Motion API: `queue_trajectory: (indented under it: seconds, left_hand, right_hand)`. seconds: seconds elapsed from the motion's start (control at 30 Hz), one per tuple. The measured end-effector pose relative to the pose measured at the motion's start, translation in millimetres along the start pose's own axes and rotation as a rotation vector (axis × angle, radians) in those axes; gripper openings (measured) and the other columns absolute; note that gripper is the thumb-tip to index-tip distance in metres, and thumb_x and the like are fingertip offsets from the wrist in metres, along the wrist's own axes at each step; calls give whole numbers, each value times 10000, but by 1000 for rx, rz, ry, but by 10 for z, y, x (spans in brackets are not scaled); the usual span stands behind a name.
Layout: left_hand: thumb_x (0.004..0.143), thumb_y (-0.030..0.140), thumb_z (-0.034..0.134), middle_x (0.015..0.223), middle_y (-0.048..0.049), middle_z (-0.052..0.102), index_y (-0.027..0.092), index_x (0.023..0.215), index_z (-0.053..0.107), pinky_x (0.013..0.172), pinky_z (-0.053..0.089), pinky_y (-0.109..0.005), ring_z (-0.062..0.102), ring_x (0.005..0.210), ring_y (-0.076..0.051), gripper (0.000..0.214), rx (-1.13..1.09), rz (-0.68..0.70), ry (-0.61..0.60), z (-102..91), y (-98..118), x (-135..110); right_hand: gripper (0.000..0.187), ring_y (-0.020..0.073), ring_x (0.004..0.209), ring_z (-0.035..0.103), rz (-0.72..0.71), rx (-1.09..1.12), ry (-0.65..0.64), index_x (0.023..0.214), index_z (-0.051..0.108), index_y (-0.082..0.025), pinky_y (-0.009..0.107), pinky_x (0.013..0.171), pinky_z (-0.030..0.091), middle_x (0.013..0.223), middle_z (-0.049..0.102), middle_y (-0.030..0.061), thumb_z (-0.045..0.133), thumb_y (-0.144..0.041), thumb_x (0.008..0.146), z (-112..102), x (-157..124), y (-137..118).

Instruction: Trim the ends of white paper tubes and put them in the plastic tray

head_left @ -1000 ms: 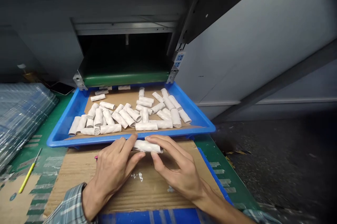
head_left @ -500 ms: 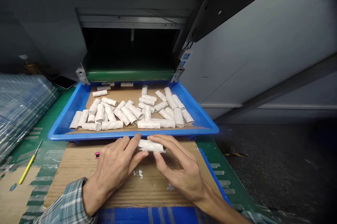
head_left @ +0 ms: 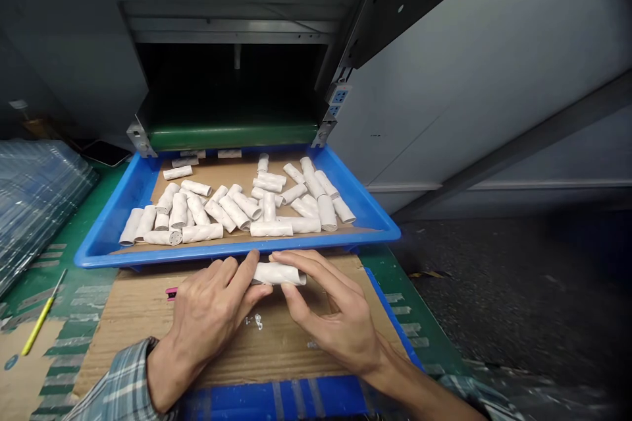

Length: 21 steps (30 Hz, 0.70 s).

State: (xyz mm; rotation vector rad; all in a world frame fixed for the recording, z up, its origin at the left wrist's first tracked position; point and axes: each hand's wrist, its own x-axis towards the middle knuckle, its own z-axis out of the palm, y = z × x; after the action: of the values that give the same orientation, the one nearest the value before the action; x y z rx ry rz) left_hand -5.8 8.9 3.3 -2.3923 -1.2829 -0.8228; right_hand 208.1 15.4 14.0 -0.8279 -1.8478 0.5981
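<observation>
A white cylinder lies crosswise just in front of the blue tray. My left hand pinches its left end between thumb and fingers. My right hand grips its right part, fingers over the top and thumb beneath. Both hands rest over a sheet of brown cardboard. In the blue tray lie several more white cylinders on a cardboard liner.
Behind the tray a green conveyor belt comes out of a dark machine opening. Stacked clear plastic trays stand at the left. A yellow pen lies on the green bench. A small pink object sits beside my left hand. Dark floor lies to the right.
The hands keep their hold on the white cylinder. The view has shifted slightly, so the tray and bench sit a little more to the left.
</observation>
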Motion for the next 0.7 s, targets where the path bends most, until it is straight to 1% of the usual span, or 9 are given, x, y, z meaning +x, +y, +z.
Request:
queue_trajectory:
  seconds: [0.1, 0.23, 0.3, 0.37, 0.43, 0.5, 0.6, 0.7]
  left_hand:
    - [1146, 442, 421, 727, 4, 643, 132, 1277, 665, 562, 386, -316, 617, 602, -167, 416, -13, 13, 18, -7, -7, 10]
    - [1131, 430, 481, 780, -12, 681, 130, 1298, 650, 605, 442, -294, 650, 646, -169, 383, -132, -14, 47, 15, -23, -12]
    - [1120, 419, 515, 890, -42, 734, 148, 1309, 644, 654, 487, -280, 687, 718, -172, 354, -252, -65, 42, 28, -25, -27]
    - [1111, 393, 543, 1026, -63, 769, 173, 1301, 647, 721, 529, -259, 725, 817, -169, 309, -436, -147, 5, 30, -20, -29]
    - [1100, 354, 569, 1123, -60, 783, 197, 1293, 660, 811, 554, -237, 751, 925, -162, 265, -631, -242, -48, 18, -15, -18]
    - [1087, 322, 588, 1181, -48, 791, 221, 1282, 686, 898, 557, -226, 758, 1014, -161, 240, -770, -325, -93, 0, -12, 0]
    - [1070, 307, 601, 1237, -49, 792, 236, 1268, 723, 961, 555, -240, 754, 1082, -179, 243, -864, -406, -128, -21, -17, 16]
    - [1069, 300, 564, 1243, -79, 794, 209, 1277, 735, 954, 569, -266, 758, 1079, -201, 284, -882, -436, -134, -26, -24, 9]
  right_hand:
    - [449, 208, 1134, 735, 16, 13, -4, 1380, 672, -277, 335, 999, 625, 1248, 763, 48, 650, -73, 981, 0, -8, 5]
    - [432, 202, 1164, 721, 58, 55, -2, 1382, 670, -290, 324, 1041, 602, 1288, 756, 42, 631, -101, 995, 4, -13, 18]
    - [419, 200, 1167, 721, 73, 80, 1, 1371, 677, -298, 317, 1038, 601, 1310, 752, 40, 626, -111, 999, 7, -13, 26]
    - [413, 202, 1171, 721, 69, 90, 6, 1360, 684, -301, 311, 1033, 602, 1314, 752, 39, 632, -115, 995, 9, -12, 35]
    - [408, 202, 1172, 721, 51, 83, 6, 1353, 689, -297, 306, 1040, 596, 1297, 757, 38, 639, -113, 992, 11, -11, 42]
    - [405, 199, 1173, 720, 35, 71, 4, 1350, 690, -289, 302, 1050, 589, 1277, 759, 38, 639, -107, 992, 12, -12, 47]
    - [414, 191, 1175, 716, 12, 62, 0, 1360, 683, -286, 296, 1060, 584, 1266, 757, 34, 634, -97, 995, 17, -15, 52]
    - [414, 187, 1171, 717, 15, 64, 12, 1367, 679, -290, 292, 1053, 589, 1270, 755, 31, 631, -101, 1001, 21, -19, 55]
